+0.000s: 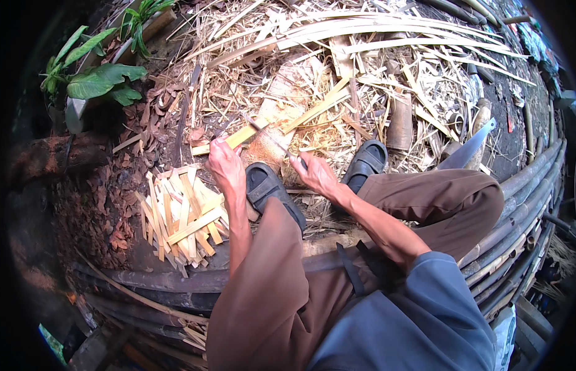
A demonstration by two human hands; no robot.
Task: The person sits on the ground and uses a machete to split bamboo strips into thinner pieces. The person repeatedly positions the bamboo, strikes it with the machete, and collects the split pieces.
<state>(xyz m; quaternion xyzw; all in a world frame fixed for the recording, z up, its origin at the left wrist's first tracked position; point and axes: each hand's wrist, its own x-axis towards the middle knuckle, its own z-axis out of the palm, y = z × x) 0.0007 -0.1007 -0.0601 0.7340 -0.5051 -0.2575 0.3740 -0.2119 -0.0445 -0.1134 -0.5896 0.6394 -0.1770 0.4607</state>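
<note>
My left hand [227, 166] is closed on a pale bamboo strip [319, 112], which runs up and to the right across a wooden block [272, 139]. My right hand [318, 176] grips a knife by its handle. The knife's thin blade [266, 131] points up and left, crossing the strip over the block. The two hands are apart, one on each side of the block. Beside my left forearm lies a pile of short split strips [183, 213]. My sandalled feet [269, 191] flank the block.
Long bamboo strips [387, 28] and shavings cover the ground ahead. A handsaw [467, 147] leans beyond my right knee, near cut bamboo pieces [399, 120]. Bamboo poles [517, 213] curve around at the right. A leafy plant [96, 80] grows at the far left.
</note>
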